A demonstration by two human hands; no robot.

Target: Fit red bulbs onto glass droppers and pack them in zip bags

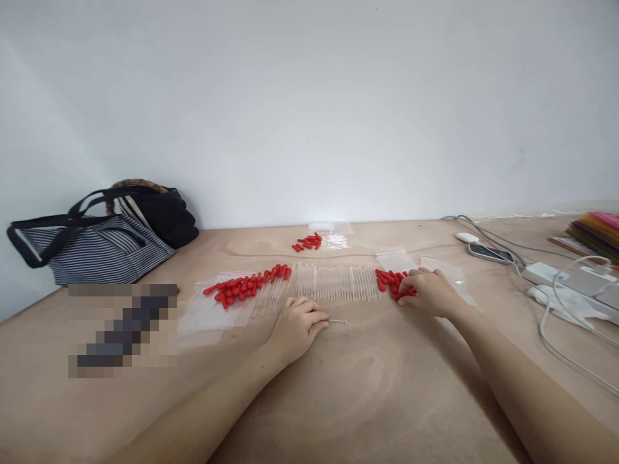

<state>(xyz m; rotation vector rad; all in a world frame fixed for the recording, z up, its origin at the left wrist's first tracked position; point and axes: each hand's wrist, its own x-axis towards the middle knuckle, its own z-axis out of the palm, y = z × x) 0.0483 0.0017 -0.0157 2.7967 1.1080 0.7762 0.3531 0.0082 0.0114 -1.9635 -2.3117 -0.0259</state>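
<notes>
My left hand (298, 325) rests near the middle of the table, its fingers closed on a thin clear dropper tube (339, 321) that points to the right. At the right, my right hand (428, 290) has its fingers curled down onto a small pile of red rubber bulbs (384, 278), pinching at one; the fingertips partly hide it. Between and beyond the hands lies a row of clear dropper tubes (333, 283) side by side. To the left are droppers with red bulbs fitted (280, 274), heaped partly on clear plastic bags (203, 319).
Farther back lie more red bulbs (308, 242) and clear tubes (336, 241). A striped bag (106, 248) stands at the left, near a pixelated dark object (126, 328). On the right are a power strip (570, 278), cables, a black device (491, 252) and colourful sheets (597, 232).
</notes>
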